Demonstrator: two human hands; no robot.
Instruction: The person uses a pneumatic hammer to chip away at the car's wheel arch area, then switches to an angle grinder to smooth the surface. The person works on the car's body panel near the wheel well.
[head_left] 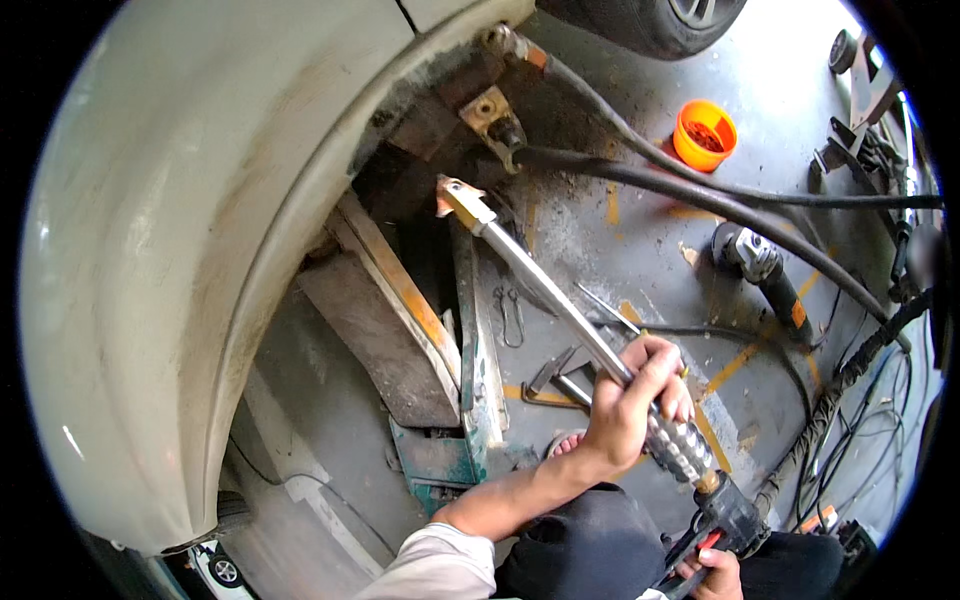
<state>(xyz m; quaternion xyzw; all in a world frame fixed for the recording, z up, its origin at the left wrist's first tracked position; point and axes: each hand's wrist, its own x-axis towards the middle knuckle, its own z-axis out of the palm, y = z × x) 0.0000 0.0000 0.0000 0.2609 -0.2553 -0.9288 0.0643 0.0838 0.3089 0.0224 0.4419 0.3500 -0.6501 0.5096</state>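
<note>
while i crouch beside the pale, dusty car body panel point(180, 230), my left hand point(630, 400) is wrapped tight around the long silvery metal barrel of a chisel tool point(560, 300), fingers curled over the top of it just ahead of the ribbed, shiny collar point(678, 447). the barrel runs up and to the left from my grip, and its flat orange-stained tip point(452, 193) sits at the dark rusty opening under the wheel arch, close beside a rusted bracket with a hole point(488, 112); i cannot tell whether the tip touches the metal. my right hand point(715, 575) is low at the picture's edge, clenched on the black handle end of the tool point(735, 520), with a red part just beside my fingers.

below the barrel, a worn green metal stand point(470, 400) rises from the concrete floor point(640, 240), next to slanted wooden planks point(385, 320) leaning under the car. thick black hoses point(700, 195) cross the floor beyond the tip. an orange plastic cup point(704, 133) stands further off, well apart from my hands. a grey angle grinder point(765, 270) lies to the right of the barrel, and a bundle of black cables point(850, 380) runs along the right side. my toes point(567, 443) show just under my left wrist.
</note>
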